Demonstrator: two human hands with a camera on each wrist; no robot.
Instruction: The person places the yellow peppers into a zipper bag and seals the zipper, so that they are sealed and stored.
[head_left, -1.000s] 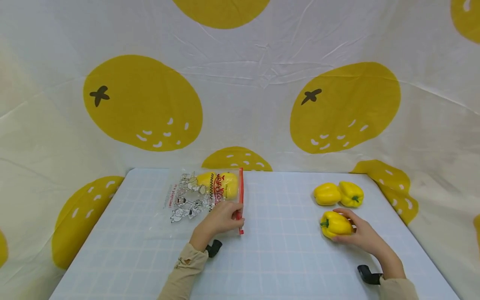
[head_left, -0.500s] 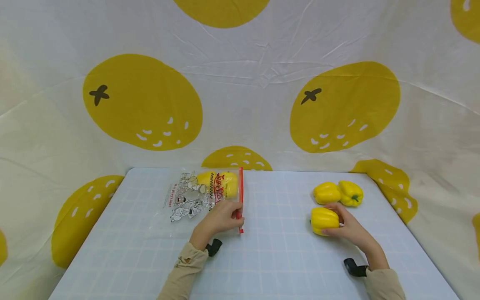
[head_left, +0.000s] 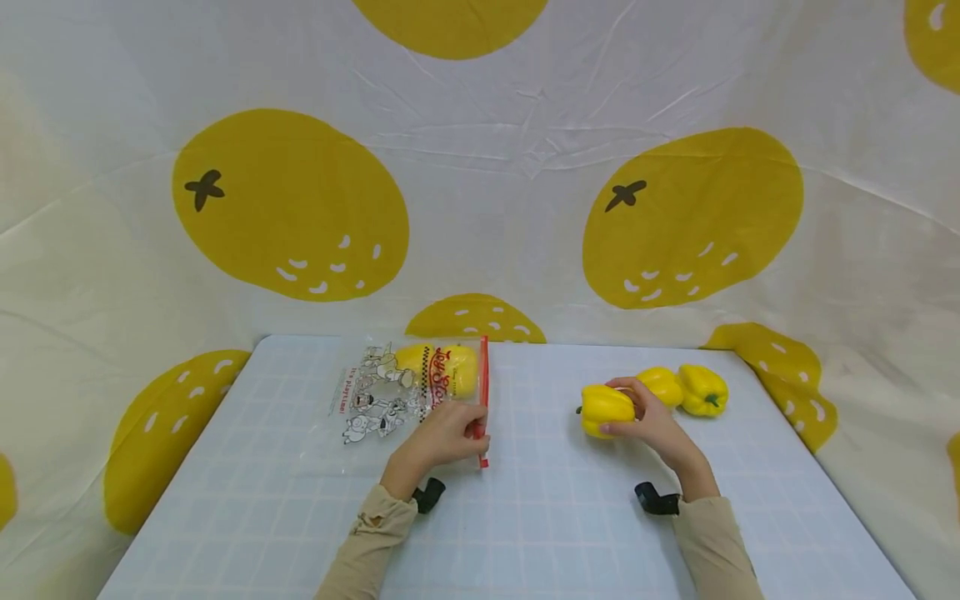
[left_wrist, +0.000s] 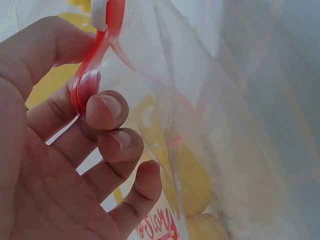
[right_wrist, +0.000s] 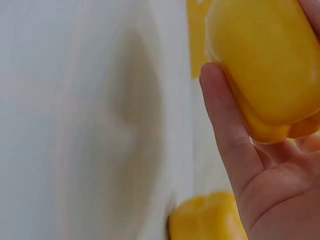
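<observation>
A clear zip bag (head_left: 318, 433) with printed cartoon figures lies on the left half of the table, yellow bell peppers (head_left: 461, 379) showing through its far part. My left hand (head_left: 441, 435) pinches the red zip edge (left_wrist: 87, 82) at the bag's right-hand opening; a white slider (left_wrist: 99, 14) sits just above the fingers in the left wrist view. With its fingers and thumb around the sides, my right hand (head_left: 660, 425) holds a yellow bell pepper (head_left: 606, 410), stem pointing left. That pepper is raised over the table, and its shadow shows in the right wrist view.
Behind the right hand, two more yellow bell peppers (head_left: 703, 390) stand side by side, the left one partly covered by the hand. A pale checked cloth (head_left: 540, 517) covers the table. A fruit-print curtain (head_left: 495, 208) hangs at the back and sides.
The right hand has carried its bell pepper leftward and slightly away, turning the stem to the left. My left hand keeps its hold on the bag's zip edge in the same place.
</observation>
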